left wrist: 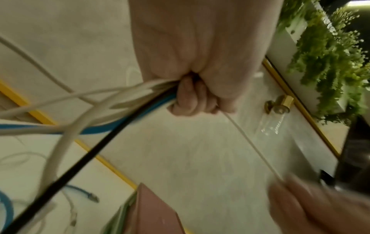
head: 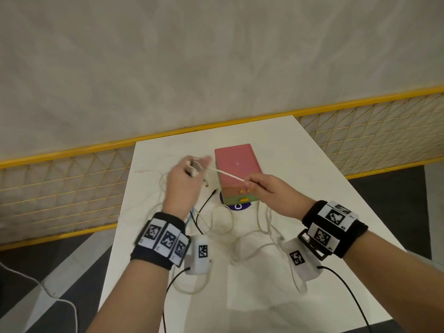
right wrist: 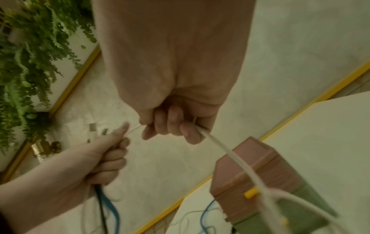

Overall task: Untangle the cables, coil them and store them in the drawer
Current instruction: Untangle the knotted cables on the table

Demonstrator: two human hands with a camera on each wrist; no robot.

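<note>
Head view: left hand (head: 185, 181) raised over the white table (head: 312, 212), fist wrapped round a bundle of cables, blurred. Right hand (head: 269, 191) pinching 1 white cable (head: 228, 175) drawn taut between both hands, above the pink drawer box (head: 236, 169). Loose loops (head: 249, 236) sprawled on the table near the wrists. Drawers apparently closed.

Left wrist view: fingers (left wrist: 190, 98) curled tight round white strands, a blue cable (left wrist: 112, 126) and a black cable (left wrist: 80, 163) together. Risk judged here: hard pulling on the white strand while the others sit clamped in the same fist, likely tightening any knot rather than freeing it.

Right wrist view: fingers (right wrist: 174, 125) closed on the white cable, its slack trailing over the box's front and yellow handle (right wrist: 251, 193). Possible snag there, dragging the light box.
</note>
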